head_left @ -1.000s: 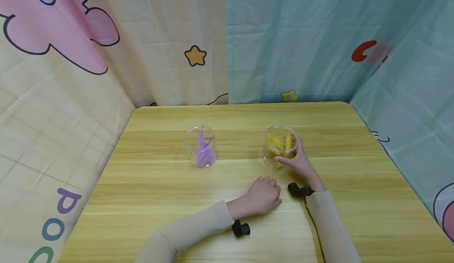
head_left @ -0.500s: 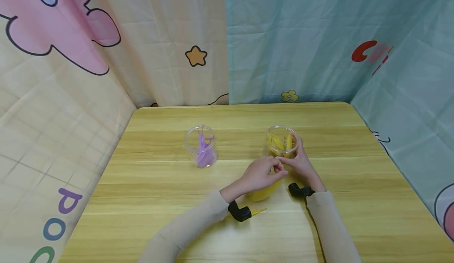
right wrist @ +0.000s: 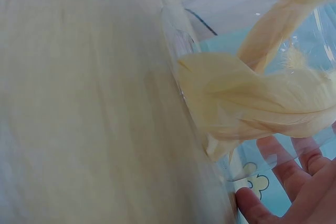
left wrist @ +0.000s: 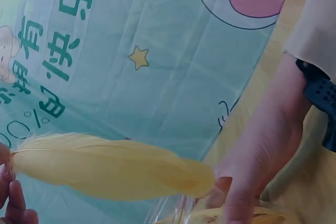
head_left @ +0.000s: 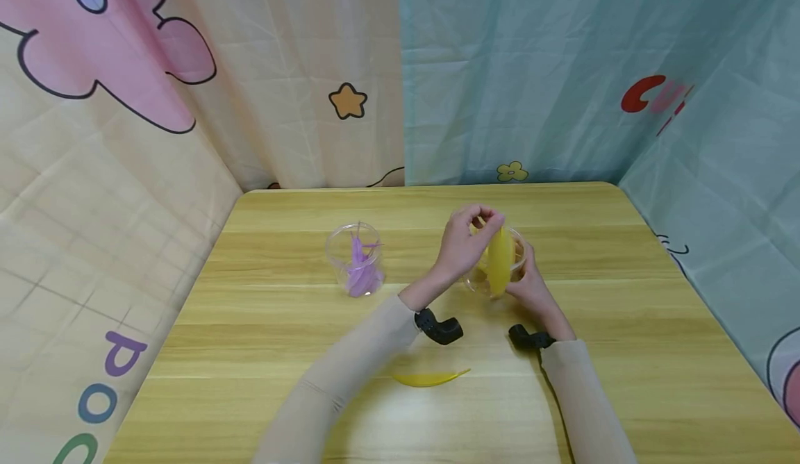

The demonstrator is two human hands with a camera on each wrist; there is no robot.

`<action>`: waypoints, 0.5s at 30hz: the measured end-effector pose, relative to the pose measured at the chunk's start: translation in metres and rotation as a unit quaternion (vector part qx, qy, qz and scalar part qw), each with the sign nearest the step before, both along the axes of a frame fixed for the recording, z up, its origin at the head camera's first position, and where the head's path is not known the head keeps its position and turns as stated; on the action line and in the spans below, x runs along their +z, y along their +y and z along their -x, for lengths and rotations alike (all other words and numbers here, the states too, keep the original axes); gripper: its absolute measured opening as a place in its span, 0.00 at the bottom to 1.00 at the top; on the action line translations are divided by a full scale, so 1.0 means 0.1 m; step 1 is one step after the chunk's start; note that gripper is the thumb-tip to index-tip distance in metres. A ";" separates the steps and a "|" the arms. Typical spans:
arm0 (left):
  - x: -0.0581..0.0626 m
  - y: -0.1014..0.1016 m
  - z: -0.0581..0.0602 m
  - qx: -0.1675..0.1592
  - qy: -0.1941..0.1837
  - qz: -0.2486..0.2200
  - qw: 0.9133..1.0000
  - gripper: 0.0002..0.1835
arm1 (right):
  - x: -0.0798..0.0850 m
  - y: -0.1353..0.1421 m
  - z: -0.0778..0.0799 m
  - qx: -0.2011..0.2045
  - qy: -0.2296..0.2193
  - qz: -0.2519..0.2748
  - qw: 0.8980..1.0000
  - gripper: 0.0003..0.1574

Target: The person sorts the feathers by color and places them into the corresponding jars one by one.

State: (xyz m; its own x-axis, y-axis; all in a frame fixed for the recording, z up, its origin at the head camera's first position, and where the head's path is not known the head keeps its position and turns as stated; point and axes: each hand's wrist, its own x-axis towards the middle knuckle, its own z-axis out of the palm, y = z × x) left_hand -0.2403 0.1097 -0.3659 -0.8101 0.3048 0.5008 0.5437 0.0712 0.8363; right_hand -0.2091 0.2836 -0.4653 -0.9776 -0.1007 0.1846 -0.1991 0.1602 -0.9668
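Observation:
My left hand (head_left: 464, 245) pinches a yellow feather (head_left: 500, 264) by its quill end, and the vane hangs down across the front of a clear cup (head_left: 473, 284). In the left wrist view the same feather (left wrist: 115, 166) stretches from the fingertips toward the cup. My right hand (head_left: 532, 289) grips that cup around its right side. Through the cup's wall, the right wrist view shows several yellow feathers (right wrist: 252, 103) inside. One more yellow feather (head_left: 428, 380) lies on the table near the left forearm.
Another clear cup (head_left: 336, 250), holding purple feathers (head_left: 364, 273), stands left of the hands on the wooden table (head_left: 262, 297). Printed curtains (head_left: 550, 68) hang behind the table and along both sides. Each wrist wears a black camera mount (head_left: 440, 329).
My left hand has risen from low over the table to above the right cup, bringing a yellow feather. The feather on the table now shows from beneath the left arm. The right hand stays put.

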 end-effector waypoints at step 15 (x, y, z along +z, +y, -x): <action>-0.06 0.24 0.34 0.115 0.019 -0.077 0.990 0.13 | -0.23 0.09 0.11 -0.028 -0.025 -0.051 0.998 0.64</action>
State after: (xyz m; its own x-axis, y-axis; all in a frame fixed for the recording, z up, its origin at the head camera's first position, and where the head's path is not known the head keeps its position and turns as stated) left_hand -0.2743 0.1334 -0.3716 -0.8292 0.0324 0.5581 0.5589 0.0691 0.8264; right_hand -0.2206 0.2922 -0.4884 -0.9900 -0.0621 0.1264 -0.1385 0.2667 -0.9538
